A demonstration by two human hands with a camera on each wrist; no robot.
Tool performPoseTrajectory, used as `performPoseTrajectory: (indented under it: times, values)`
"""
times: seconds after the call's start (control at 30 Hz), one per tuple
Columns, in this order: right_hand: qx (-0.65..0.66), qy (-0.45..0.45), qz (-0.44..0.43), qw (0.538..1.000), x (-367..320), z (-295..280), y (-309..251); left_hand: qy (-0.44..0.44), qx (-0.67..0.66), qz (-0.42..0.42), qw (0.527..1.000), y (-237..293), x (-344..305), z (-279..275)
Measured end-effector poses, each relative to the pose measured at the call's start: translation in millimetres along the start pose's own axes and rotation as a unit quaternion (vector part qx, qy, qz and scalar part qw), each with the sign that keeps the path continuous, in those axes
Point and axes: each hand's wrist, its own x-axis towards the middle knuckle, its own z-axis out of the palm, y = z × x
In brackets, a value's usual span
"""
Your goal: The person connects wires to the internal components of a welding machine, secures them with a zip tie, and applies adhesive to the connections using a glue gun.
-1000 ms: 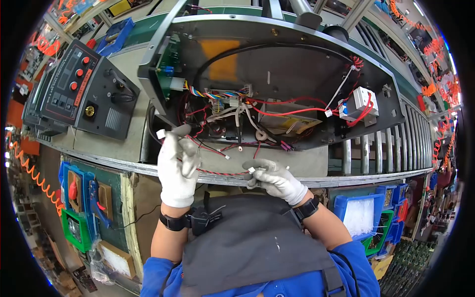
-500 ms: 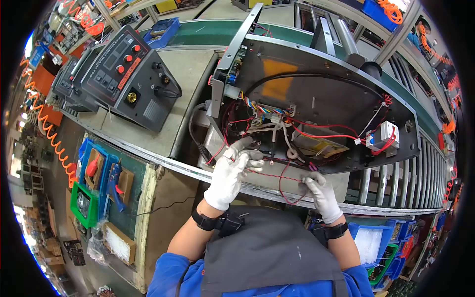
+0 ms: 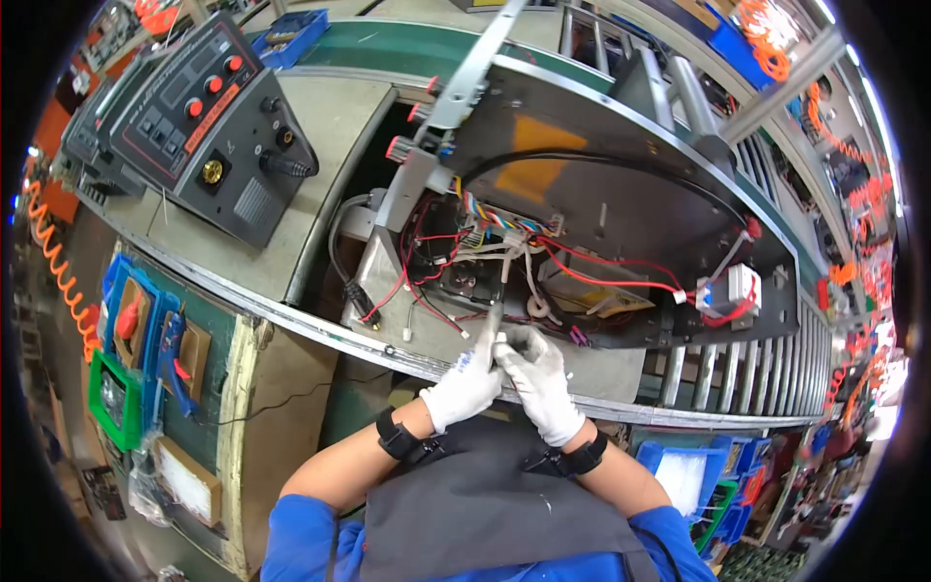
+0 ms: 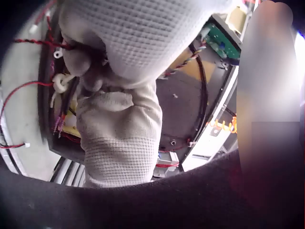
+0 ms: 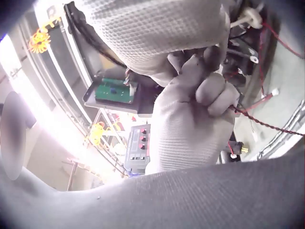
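Note:
Both hands wear white knit gloves with grey fingertips and meet in front of the open metal housing [image 3: 592, 204]. My left hand [image 3: 467, 388] grips a twisted red-and-black wire [image 5: 267, 124], which trails out from its curled fingers in the right wrist view. My right hand [image 3: 539, 383] is closed in against the left, fingers curled and thumb bent, pinching the wire where the fingertips meet. The gloves hide that pinched part. Behind the hands, a white cable loop [image 3: 538, 307] and pink-purple terminals [image 3: 580, 336] hang at the housing's lower edge.
Left of the housing stands a welding machine [image 3: 208, 126] with red knobs. A black plug [image 3: 364, 308] and loose white connectors [image 3: 407, 334] lie by the metal table edge [image 3: 388, 357]. Rollers [image 3: 737, 373] run to the right, above blue bins [image 3: 679, 475].
The hands, earlier apart with the twisted wire stretched between them, have come together at the middle. The right hand moved left toward the left hand. The head view has also shifted.

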Motion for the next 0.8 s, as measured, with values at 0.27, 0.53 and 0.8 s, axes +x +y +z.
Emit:
performPoseTrajectory:
  times: [0.27, 0.53, 0.8]
  values:
    - [0.161, 0.036, -0.067, 0.984, 22.1, -40.2, -6.7, 0.098, 0.175, -0.062, 0.978, -46.2, 23.8, -18.6]
    - [-0.109, -0.008, -0.038, 0.993, 62.6, 1.3, -38.5, 0.088, 0.407, 0.318, 0.852, -53.0, 70.2, 59.4]
    - [-0.601, 0.047, -0.19, 0.775, 104.1, -13.0, 25.3, -0.091, 0.089, -0.03, 0.991, -93.6, 22.0, 5.9]
